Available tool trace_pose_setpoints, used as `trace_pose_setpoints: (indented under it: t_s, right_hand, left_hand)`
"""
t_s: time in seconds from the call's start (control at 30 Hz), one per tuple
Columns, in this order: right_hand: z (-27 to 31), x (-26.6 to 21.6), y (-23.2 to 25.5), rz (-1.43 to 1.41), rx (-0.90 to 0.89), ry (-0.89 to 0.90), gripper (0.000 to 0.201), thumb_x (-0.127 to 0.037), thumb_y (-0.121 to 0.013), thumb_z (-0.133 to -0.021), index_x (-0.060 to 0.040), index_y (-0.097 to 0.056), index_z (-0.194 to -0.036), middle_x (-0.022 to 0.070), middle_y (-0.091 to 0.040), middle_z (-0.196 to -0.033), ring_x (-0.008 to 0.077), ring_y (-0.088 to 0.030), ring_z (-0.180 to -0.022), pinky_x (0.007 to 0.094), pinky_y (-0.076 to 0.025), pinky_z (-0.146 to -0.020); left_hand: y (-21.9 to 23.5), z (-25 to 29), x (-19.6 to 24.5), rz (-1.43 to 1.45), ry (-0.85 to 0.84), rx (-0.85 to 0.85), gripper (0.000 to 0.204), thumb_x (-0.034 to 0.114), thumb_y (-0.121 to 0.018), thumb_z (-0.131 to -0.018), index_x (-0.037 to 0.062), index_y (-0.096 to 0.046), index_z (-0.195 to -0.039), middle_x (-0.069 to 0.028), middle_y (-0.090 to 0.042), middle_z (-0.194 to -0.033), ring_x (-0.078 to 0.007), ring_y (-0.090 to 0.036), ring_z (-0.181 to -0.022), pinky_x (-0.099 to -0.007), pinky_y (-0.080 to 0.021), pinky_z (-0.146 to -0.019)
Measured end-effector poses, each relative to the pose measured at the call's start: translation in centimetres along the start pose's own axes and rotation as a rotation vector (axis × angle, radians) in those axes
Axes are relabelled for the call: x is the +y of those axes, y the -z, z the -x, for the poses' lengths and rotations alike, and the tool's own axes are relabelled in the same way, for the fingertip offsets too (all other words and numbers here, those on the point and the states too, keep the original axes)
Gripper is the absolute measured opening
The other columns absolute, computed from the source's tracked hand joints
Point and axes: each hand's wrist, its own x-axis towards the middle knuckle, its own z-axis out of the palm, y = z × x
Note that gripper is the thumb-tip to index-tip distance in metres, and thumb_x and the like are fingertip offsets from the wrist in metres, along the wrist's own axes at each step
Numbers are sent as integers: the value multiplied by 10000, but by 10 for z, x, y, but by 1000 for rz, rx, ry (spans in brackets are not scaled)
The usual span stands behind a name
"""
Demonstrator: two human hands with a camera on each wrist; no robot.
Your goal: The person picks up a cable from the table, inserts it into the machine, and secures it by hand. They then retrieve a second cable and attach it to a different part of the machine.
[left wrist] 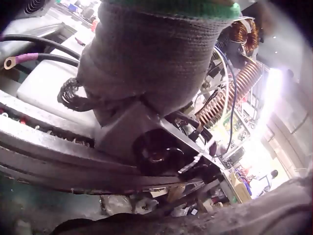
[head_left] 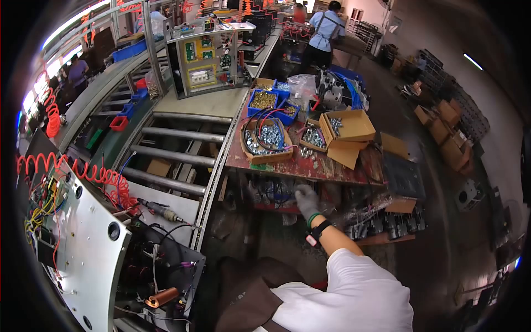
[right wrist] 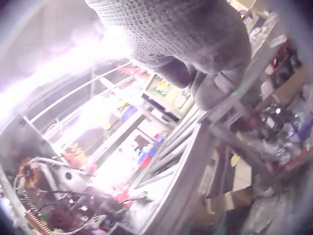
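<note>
My right hand [head_left: 306, 200], in a grey knit glove with a green cuff, reaches forward below the front edge of the red worktable [head_left: 310, 171]. In the right wrist view the right hand [right wrist: 205, 58] has loosely bent fingers, with nothing visible in them. Behind it in the head view is a lower shelf [head_left: 265, 191] of small parts, partly blurred. My left hand [left wrist: 146, 68] shows only in its wrist view, gloved, against the metal edge of an electrical unit; its fingers are hidden. Near it are a copper coil [left wrist: 232, 93] and a black cable with a ring lug [left wrist: 10, 62].
On the worktable stand a box of bolts [head_left: 271, 135], blue bins [head_left: 263, 101] and an open carton [head_left: 348, 126]. Left of it runs a roller conveyor [head_left: 182, 155]. A power screwdriver [head_left: 160, 210] lies beside a metal chassis [head_left: 91, 238]. Another person [head_left: 323, 36] stands farther back.
</note>
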Motion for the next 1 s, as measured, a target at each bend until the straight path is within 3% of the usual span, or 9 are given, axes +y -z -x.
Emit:
trace_pose_setpoints:
  t_s: [0.3, 0.57, 0.6, 0.63, 0.67, 0.7, 0.73, 0.87, 1.0]
  right_hand:
    - [-144, -48, 41, 531, 34, -291, 362, -370, -603, -822, -169, -584, -1123, 192, -600, -1103, 357, -574, -1043, 453, -472, -852]
    - [-165, 11, 15, 700, -44, -78, 270, -251, -622, -767, -116, -562, -993, 198, -620, -867, 369, -610, -915, 467, -482, -783]
    - [-168, 30, 17, 578, -14, 50, 194, -203, -619, -725, -94, -568, -876, 191, -620, -786, 346, -621, -844, 449, -477, -727]
    - [-162, 38, 23, 346, 5, 245, 139, -157, -615, -700, -72, -542, -782, 138, -600, -749, 277, -592, -729, 392, -462, -659]
    - [-196, 112, 6, 71, -134, 59, 113, -103, -603, -696, -59, -519, -757, 80, -544, -699, 205, -507, -655, 328, -439, -638]
    - [-175, 91, 7, 43, -41, 373, 58, -55, -579, -731, -50, -529, -759, 40, -507, -702, 161, -467, -669, 295, -431, -655]
    - [-166, 104, -13, -193, -125, 300, 58, -50, -567, -766, -29, -572, -820, 41, -543, -769, 156, -494, -713, 292, -438, -680]
    - [-57, -30, -25, -164, -598, 275, 173, -76, -572, -781, -26, -607, -943, 69, -596, -882, 186, -564, -807, 309, -465, -744]
    - [28, -96, -50, -157, -937, 722, 157, -26, -587, -733, -46, -590, -889, 81, -597, -851, 207, -578, -803, 315, -464, -745]
  left_hand:
    - [-17, -11, -48, -167, -152, 426, 347, 110, -503, -920, -29, -504, -1238, -118, -583, -1148, -186, -569, -1006, -306, -491, -825]
    - [-32, 2, -41, -312, -141, 528, 321, -20, -462, -884, -58, -536, -1194, -100, -598, -1098, -178, -576, -964, -304, -467, -861]
    - [2, -16, -92, -359, -306, 446, 312, -10, -413, -873, 36, -554, -1147, -83, -587, -1062, -233, -592, -943, -361, -495, -831]
    - [-33, -7, -58, 110, -148, 431, 399, -41, -386, -846, 39, -490, -1223, -115, -556, -1148, -257, -592, -975, -397, -507, -806]
    - [-30, -18, -74, 367, -101, 476, 453, -46, -387, -827, 35, -443, -1269, -158, -523, -1211, -293, -588, -1011, -452, -523, -775]
    - [-34, -17, -75, -187, -157, 623, 434, 24, -515, -820, -27, -481, -1250, -156, -590, -1164, -304, -611, -993, -334, -495, -845]
    - [-47, -3, -43, -811, -267, 582, 477, 61, -573, -781, -8, -483, -1244, -179, -596, -1149, -348, -596, -1010, -379, -476, -882]
    - [-75, 2, 15, -916, 268, 811, 357, 178, -599, -745, 59, -593, -1081, -203, -626, -983, -347, -601, -947, -428, -478, -826]
    - [-96, 32, 17, -786, 48, 996, 333, 148, -576, -793, 94, -574, -1122, -157, -598, -1063, -327, -567, -996, -405, -463, -860]
